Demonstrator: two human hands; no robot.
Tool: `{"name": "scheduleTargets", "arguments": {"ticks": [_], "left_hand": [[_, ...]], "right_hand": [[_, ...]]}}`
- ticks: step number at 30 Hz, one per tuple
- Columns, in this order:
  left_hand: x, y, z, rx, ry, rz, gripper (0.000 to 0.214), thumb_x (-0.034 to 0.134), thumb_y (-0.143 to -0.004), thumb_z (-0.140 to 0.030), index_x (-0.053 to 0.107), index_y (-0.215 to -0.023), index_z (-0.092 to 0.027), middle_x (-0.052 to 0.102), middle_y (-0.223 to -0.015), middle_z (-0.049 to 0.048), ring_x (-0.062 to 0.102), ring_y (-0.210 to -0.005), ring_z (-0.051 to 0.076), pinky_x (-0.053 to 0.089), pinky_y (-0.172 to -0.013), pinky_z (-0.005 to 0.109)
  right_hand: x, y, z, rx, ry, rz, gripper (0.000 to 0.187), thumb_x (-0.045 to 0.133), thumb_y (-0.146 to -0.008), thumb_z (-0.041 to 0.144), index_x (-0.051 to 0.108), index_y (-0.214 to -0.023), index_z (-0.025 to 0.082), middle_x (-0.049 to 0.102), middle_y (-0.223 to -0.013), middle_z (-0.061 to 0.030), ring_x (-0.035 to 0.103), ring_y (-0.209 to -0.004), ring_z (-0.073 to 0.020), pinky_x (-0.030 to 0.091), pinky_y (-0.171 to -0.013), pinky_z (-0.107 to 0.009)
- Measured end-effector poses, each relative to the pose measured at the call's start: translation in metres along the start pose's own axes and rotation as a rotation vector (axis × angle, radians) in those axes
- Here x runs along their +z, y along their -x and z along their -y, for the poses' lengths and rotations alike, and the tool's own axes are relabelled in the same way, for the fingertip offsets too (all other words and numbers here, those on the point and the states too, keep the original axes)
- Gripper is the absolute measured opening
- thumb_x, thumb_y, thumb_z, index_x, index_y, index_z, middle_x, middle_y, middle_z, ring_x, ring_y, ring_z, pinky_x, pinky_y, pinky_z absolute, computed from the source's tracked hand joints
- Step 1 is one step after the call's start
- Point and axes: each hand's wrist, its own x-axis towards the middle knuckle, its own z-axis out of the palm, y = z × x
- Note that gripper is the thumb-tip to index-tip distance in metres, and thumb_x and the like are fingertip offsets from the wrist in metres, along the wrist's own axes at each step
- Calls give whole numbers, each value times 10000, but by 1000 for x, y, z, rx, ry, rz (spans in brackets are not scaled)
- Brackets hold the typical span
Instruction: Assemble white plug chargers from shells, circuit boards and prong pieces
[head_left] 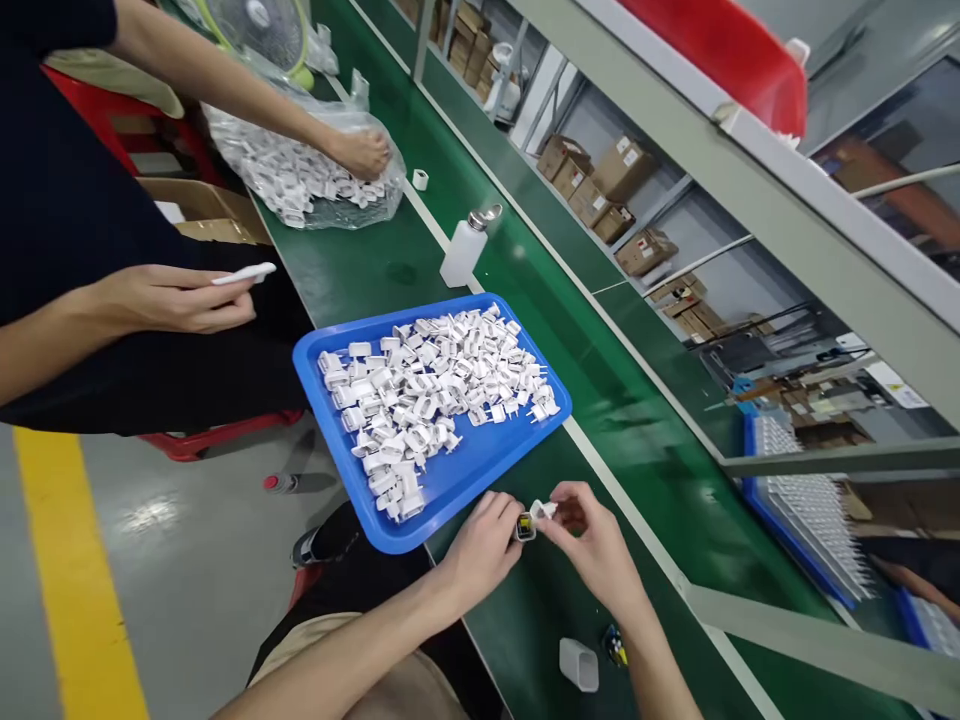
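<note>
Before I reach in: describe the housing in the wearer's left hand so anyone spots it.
Start at the blue tray of white pieces. Just off its near edge, the wearer's left hand grips a small pale housing. Its open end shows yellow and black inside, unlike the tray's pieces.

Plug caps (442,370) are heaped in a tray (472,450) on a workbench (525,610), with a bottle (461,258) and a filled bag (388,203) placed beyond it, a fan (259,25) set behind the bag, and a casing (579,665) placed near right.
</note>
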Motion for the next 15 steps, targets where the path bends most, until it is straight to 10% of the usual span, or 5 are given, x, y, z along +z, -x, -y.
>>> {"name": "scheduleTargets", "arguments": {"ticks": [7, 15], "left_hand": [[-1, -5, -6, -22, -11, -7, 360, 628, -804, 26, 531, -1036, -231, 618, -1100, 29, 588, -1000, 245, 530, -857, 411], [2, -5, -6, -35, -51, -55, 258, 705, -822, -88, 570, -989, -232, 632, -1017, 33, 598, -941, 254, 517, -808, 411]], "right_hand": [[23, 22, -16, -302, 690, 17, 326, 393, -1110, 409, 662, -1074, 228, 639, -917, -59, 635, -719, -174, 475, -594, -271], [15, 22, -30, -262, 234, 114, 231, 492, -1078, 363, 623, -1242, 266, 593, -1060, -74, 663, -874, -195, 597, -752, -312]]}}
